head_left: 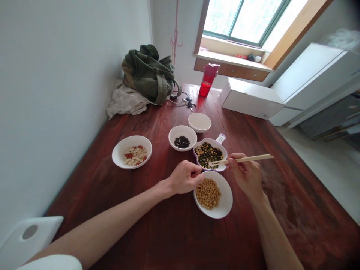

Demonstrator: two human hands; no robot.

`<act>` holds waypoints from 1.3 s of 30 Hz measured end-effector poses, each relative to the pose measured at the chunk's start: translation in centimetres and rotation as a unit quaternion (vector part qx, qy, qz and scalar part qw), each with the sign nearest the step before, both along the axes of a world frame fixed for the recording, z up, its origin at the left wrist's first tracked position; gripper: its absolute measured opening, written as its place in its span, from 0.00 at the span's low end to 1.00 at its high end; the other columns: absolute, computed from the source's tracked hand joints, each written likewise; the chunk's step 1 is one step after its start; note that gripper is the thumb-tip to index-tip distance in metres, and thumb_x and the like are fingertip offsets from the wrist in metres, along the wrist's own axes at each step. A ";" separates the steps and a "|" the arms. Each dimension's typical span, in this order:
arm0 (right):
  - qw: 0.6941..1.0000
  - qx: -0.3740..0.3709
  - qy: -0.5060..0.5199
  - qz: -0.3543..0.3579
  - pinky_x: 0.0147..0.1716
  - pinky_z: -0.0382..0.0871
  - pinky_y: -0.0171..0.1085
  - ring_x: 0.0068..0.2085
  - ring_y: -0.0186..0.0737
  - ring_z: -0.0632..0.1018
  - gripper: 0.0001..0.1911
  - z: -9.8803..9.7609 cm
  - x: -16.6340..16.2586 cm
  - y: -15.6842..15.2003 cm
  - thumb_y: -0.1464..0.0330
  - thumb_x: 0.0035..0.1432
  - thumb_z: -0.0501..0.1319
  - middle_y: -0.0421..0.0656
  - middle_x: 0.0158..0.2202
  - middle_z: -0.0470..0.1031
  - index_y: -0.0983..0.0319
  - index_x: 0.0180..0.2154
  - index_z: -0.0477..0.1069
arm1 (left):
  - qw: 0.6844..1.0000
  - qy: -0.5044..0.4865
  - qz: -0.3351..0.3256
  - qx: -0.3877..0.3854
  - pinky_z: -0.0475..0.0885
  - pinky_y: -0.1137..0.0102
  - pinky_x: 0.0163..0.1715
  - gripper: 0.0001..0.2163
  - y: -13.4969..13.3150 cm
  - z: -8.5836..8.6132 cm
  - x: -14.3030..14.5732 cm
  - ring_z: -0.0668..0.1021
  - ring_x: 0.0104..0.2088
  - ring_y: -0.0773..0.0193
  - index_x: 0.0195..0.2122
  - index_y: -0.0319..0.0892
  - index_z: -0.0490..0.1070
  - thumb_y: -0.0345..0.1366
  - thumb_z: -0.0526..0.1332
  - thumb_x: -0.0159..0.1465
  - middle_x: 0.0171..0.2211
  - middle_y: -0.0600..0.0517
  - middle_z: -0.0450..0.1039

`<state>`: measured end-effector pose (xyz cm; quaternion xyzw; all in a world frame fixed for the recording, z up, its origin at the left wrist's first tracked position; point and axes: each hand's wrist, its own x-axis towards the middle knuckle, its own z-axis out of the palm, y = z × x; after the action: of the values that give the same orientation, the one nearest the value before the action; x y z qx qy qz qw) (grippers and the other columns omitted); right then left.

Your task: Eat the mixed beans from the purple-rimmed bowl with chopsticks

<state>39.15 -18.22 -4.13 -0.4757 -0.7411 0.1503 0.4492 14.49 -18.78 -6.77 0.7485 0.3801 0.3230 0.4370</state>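
My right hand (244, 175) holds wooden chopsticks (242, 159), their tips reaching into a white dish with a purple rim and a short handle (203, 141). That dish holds a mix of dark green and yellow beans (206, 155). My left hand (184, 177) is curled, its fingers at the rim of a white bowl (225, 198) of soybeans (208, 194). Farther up the wooden table (112, 210) stand a bowl (176, 134) of black beans, a small white bowl (199, 122), and a bowl (121, 152) of pale nuts with red pieces.
A red plastic bottle (207, 80), a set of keys (188, 103), a green canvas bag (149, 73) and a white cloth (126, 101) lie at the table's far end. A white box (250, 98) stands beyond its right edge, and a wall runs along its left side.
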 end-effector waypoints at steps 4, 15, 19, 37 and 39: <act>1.000 0.002 -0.001 -0.003 0.22 0.76 0.29 0.25 0.36 0.83 0.06 0.1 -0.2 0.0 0.65 0.70 0.62 0.40 0.29 0.82 0.59 0.41 0.75 | 1.000 0.000 -0.001 0.002 0.47 0.71 0.24 0.19 0.0 0.0 0.0 0.53 0.22 0.73 0.20 0.41 0.48 0.33 0.58 0.63 0.19 0.59 0.47; 1.000 -0.006 0.010 -0.007 0.23 0.78 0.31 0.26 0.38 0.84 0.07 -0.2 -0.1 0.1 0.63 0.70 0.62 0.42 0.30 0.83 0.59 0.40 0.75 | 1.000 -0.001 -0.001 -0.009 0.47 0.71 0.24 0.19 0.0 0.0 0.0 0.53 0.22 0.73 0.20 0.42 0.48 0.34 0.58 0.62 0.19 0.59 0.46; 1.000 -0.006 0.004 -0.008 0.23 0.77 0.32 0.26 0.39 0.83 0.07 -0.1 -0.2 0.0 0.62 0.70 0.62 0.42 0.30 0.83 0.59 0.40 0.75 | 1.000 -0.003 -0.001 -0.010 0.47 0.71 0.24 0.19 0.0 0.1 0.0 0.53 0.22 0.73 0.20 0.42 0.48 0.34 0.58 0.62 0.19 0.59 0.46; 0.999 0.013 0.007 -0.029 0.25 0.76 0.34 0.26 0.38 0.82 0.09 -0.3 0.5 0.0 0.62 0.70 0.62 0.42 0.30 0.82 0.59 0.38 0.76 | 1.000 0.002 -0.001 -0.008 0.47 0.71 0.24 0.19 0.0 0.0 0.0 0.53 0.22 0.73 0.20 0.42 0.48 0.34 0.58 0.63 0.19 0.59 0.46; 0.998 0.010 0.050 -0.042 0.25 0.76 0.35 0.26 0.39 0.82 0.10 -0.1 0.8 0.0 0.61 0.69 0.63 0.42 0.29 0.81 0.59 0.38 0.77 | 1.000 0.004 -0.001 -0.010 0.47 0.71 0.24 0.19 0.0 0.0 0.0 0.53 0.22 0.73 0.20 0.42 0.48 0.34 0.58 0.63 0.19 0.59 0.47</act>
<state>39.92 -18.20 -4.24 -0.4936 -0.6984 0.1477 0.4967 14.44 -18.80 -6.81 0.7460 0.3839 0.3157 0.4431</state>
